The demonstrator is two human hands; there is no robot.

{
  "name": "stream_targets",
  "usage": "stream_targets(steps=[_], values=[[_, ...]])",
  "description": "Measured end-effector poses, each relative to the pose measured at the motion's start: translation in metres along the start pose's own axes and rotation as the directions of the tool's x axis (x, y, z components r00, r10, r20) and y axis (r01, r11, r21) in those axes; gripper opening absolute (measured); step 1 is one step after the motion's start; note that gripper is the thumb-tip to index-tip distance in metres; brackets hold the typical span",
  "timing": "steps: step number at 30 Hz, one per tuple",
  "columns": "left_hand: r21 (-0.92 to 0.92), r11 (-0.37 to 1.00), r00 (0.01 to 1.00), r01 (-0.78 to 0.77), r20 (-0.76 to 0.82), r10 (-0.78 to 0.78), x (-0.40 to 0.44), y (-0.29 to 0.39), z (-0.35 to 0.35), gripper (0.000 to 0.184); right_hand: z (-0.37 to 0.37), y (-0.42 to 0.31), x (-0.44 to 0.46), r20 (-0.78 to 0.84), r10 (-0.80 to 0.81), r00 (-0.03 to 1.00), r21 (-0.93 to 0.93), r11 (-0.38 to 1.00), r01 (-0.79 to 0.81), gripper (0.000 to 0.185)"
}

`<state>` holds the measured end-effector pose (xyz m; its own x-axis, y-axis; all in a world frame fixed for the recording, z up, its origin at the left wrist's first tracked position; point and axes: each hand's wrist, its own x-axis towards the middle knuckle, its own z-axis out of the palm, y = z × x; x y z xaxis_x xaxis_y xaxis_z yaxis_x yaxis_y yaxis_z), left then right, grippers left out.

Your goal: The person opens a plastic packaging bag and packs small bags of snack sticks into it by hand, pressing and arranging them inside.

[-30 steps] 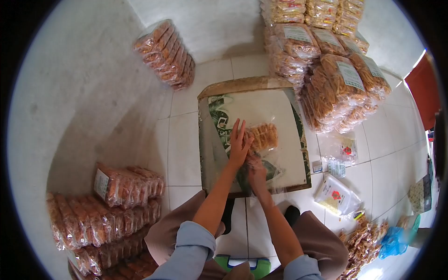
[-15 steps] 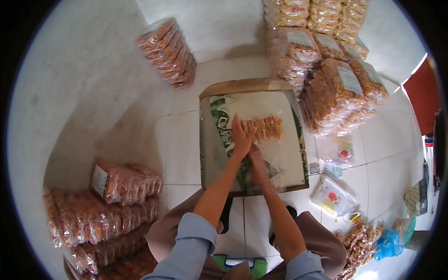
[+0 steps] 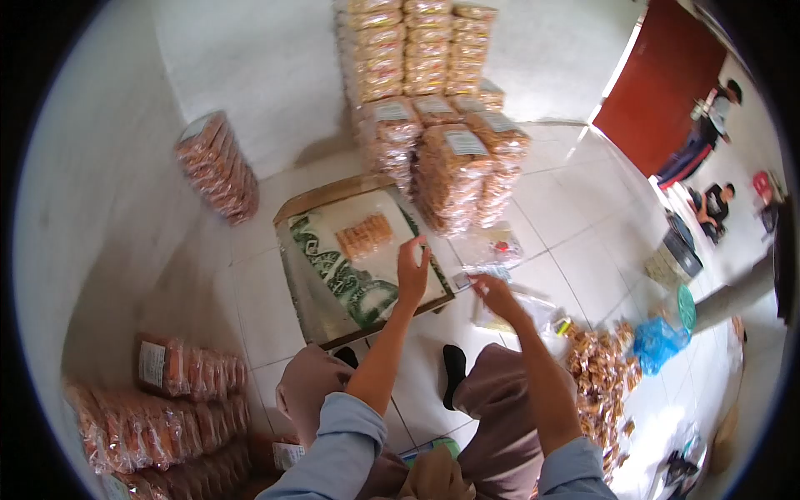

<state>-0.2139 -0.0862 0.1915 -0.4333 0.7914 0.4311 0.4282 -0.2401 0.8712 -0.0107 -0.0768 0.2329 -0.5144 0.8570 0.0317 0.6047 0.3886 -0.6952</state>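
Observation:
A clear-wrapped pack of stacked brown snacks (image 3: 364,237) lies on a board (image 3: 302,315) with a white and green printed surface. My left hand (image 3: 412,271) is raised over the board's right side, to the right of the pack, fingers curved and apart, holding nothing. Right of the board, my right hand (image 3: 496,297) reaches down with its fingertips at a small label-like piece (image 3: 462,281) on the floor. Its thumb and forefinger look slightly apart; whether they touch that piece is unclear. Clear printed plastic bags (image 3: 487,247) lie just beyond it.
Tall stacks of packed snacks (image 3: 450,179) stand behind the board, with another stack (image 3: 218,169) at the left wall. More packs (image 3: 158,425) are piled at lower left. Loose snacks (image 3: 596,375) and a blue bag (image 3: 661,343) lie right. Two people (image 3: 712,133) are near the red door (image 3: 654,79).
My hands have left the snack pack and moved right, the right one down to the floor beside the board. The camera view has turned to the right, bringing the door and people into sight.

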Motion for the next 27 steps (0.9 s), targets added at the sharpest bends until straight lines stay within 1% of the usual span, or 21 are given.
stream_targets(steps=[1,2,3,4,5,8,9,10,11,13,14,15,17,18,19,20,22,24,25,26,27], values=[[-0.134,0.991,0.982,-0.022,0.182,0.046,0.0,0.023,0.006,0.034,-0.04,-0.023,-0.012,-0.044,0.079,0.996,0.106,0.992,-0.074,0.023],[-0.149,0.988,0.978,-0.046,0.194,0.074,-0.001,0.044,0.011,0.034,-0.068,-0.021,-0.022,-0.16,-0.018,0.987,0.093,0.995,0.033,0.024],[-0.281,0.96,0.935,0.007,0.343,0.094,-0.004,0.064,0.017,0.03,-0.096,-0.015,-0.036,-0.272,-0.115,0.955,0.069,0.988,0.139,0.026],[-0.389,0.918,0.862,0.082,0.489,0.13,-0.007,0.08,0.024,0.026,-0.124,-0.019,-0.055,-0.341,-0.075,0.937,0.09,0.99,0.112,0.027],[-0.393,0.917,0.843,0.064,0.513,0.162,-0.01,0.09,0.032,0.026,-0.15,-0.022,-0.077,-0.413,-0.029,0.91,0.115,0.99,0.084,0.028],[-0.402,0.901,0.78,0.162,0.611,0.132,-0.025,0.102,0.057,0.028,-0.197,0.027,-0.148,-0.614,0.041,0.788,0.163,0.984,0.076,0.029],[-0.39,0.901,0.761,0.188,0.638,0.117,-0.03,0.102,0.07,0.028,-0.206,0.034,-0.177,-0.664,0.116,0.738,0.151,0.988,-0.02,0.026],[-0.338,0.907,0.721,0.249,0.69,0.059,-0.036,0.099,0.085,0.029,-0.209,0.067,-0.202,-0.705,0.207,0.679,0.252,0.967,-0.034,0.024],[-0.316,0.912,0.691,0.263,0.721,0.051,-0.046,0.094,0.103,0.029,-0.207,0.103,-0.229,-0.726,0.304,0.617,0.354,0.934,-0.044,0.022],[-0.359,0.875,0.68,0.325,0.732,0.048,-0.07,0.081,0.14,0.028,-0.19,0.151,-0.275,-0.74,0.538,0.404,0.433,0.841,-0.325,0.022],[-0.279,0.878,0.618,0.389,0.786,-0.024,-0.084,0.077,0.156,0.031,-0.177,0.174,-0.295,-0.751,0.565,0.342,0.431,0.812,-0.394,0.02],[-0.247,0.879,0.584,0.409,0.81,-0.044,-0.097,0.078,0.173,0.031,-0.16,0.197,-0.311,-0.734,0.6,0.32,0.459,0.784,-0.417,0.02],[-0.095,0.831,0.425,0.549,0.887,-0.18,-0.121,0.077,0.203,0.034,-0.116,0.245,-0.337,-0.756,0.618,0.217,0.435,0.722,-0.539,0.02],[-0.062,0.832,0.392,0.552,0.899,-0.193,-0.134,0.069,0.218,0.036,-0.09,0.281,-0.352,-0.753,0.606,0.255,0.408,0.735,-0.542,0.021],[-0.036,0.824,0.36,0.566,0.91,-0.207,-0.145,0.063,0.231,0.036,-0.08,0.274,-0.349,-0.741,0.63,0.232,0.41,0.698,-0.587,0.019],[-0.011,0.802,0.329,0.597,0.915,-0.233,-0.154,0.058,0.244,0.036,-0.065,0.28,-0.344,-0.599,0.777,0.196,0.62,0.604,-0.501,0.018],[0.046,0.769,0.28,0.638,0.916,-0.287,-0.17,0.045,0.276,0.035,-0.036,0.301,-0.33,-0.604,0.743,0.289,0.515,0.64,-0.57,0.018],[0.069,0.73,0.244,0.68,0.918,-0.314,-0.187,0.029,0.306,0.032,-0.021,0.305,-0.309,-0.547,0.739,0.395,0.548,0.672,-0.499,0.028],[0.079,0.695,0.234,0.714,0.91,-0.344,-0.197,0.02,0.318,0.03,-0.011,0.312,-0.3,-0.533,0.752,0.388,0.551,0.656,-0.515,0.028],[0.081,0.659,0.224,0.748,0.904,-0.365,-0.206,0.011,0.33,0.03,-0.001,0.319,-0.291,-0.571,0.686,0.451,0.331,0.695,-0.639,0.034],[0.081,0.639,0.219,0.765,0.9,-0.377,-0.216,0.004,0.337,0.03,0.011,0.325,-0.283,-0.581,0.619,0.528,0.088,0.693,-0.715,0.04]])
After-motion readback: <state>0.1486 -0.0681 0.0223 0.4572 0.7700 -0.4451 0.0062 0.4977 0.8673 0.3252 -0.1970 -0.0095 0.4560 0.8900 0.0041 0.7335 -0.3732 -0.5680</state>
